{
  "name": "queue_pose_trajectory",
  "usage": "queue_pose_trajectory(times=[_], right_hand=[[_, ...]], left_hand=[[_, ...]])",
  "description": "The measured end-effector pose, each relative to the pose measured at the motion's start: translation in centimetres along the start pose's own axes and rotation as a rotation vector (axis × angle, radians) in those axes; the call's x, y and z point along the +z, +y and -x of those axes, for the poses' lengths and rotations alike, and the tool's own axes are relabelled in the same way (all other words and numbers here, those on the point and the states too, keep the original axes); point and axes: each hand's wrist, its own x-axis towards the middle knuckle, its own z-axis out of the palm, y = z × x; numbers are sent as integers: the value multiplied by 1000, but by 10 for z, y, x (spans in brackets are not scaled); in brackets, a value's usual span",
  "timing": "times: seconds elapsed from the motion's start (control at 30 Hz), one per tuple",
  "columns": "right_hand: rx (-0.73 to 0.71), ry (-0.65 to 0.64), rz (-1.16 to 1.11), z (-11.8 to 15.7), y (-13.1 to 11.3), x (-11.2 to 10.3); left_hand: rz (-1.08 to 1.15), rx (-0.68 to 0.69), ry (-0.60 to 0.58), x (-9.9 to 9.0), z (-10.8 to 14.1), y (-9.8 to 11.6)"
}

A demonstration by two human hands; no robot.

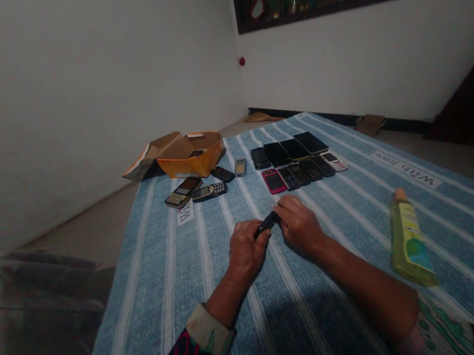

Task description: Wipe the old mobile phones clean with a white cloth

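Between both hands, over the striped cloth, a slim black mobile phone is held edge-on, so its face is hidden. My left hand grips its near end, fingers wrapped round. At the far end, my right hand pinches it with bent fingers. Beyond my right hand lie two rows of phones, among them a pink phone and a large black smartphone. To the left is a looser group: a gold-edged keypad phone, a dark blue keypad phone, a black phone and a silver phone.
An open orange cardboard box stands at the far left with its lid folded back. On the right, a bottle of yellow-green liquid lies on its side. The blue-and-white striped cloth covers the table. White walls rise behind.
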Motion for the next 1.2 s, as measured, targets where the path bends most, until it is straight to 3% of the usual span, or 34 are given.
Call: queue_pose_trajectory(times=[0.1, 0.17, 0.37, 0.47, 0.7, 0.93, 1.2], right_hand=[[-133, -42, -44, 3, -22, 3], [-139, -49, -34, 3, -27, 5], [33, -26, 73, -4, 6, 6], [64, 0, 82, -4, 11, 5], [-107, -61, -20, 1, -22, 7], [153, -13, -43, -7, 11, 8], [553, 73, -396, -9, 31, 16]], left_hand=[[-9, -12, -10, 0, 0, 0], [-14, -13, -25, 0, -1, 0], [-19, -13, -36, -3, -2, 2], [-19, -17, -42, -3, -1, 2], [-14, -25, -50, -2, -2, 0], [-35, -19, -55, -4, -2, 3], [-16, -45, -54, -5, -4, 2]])
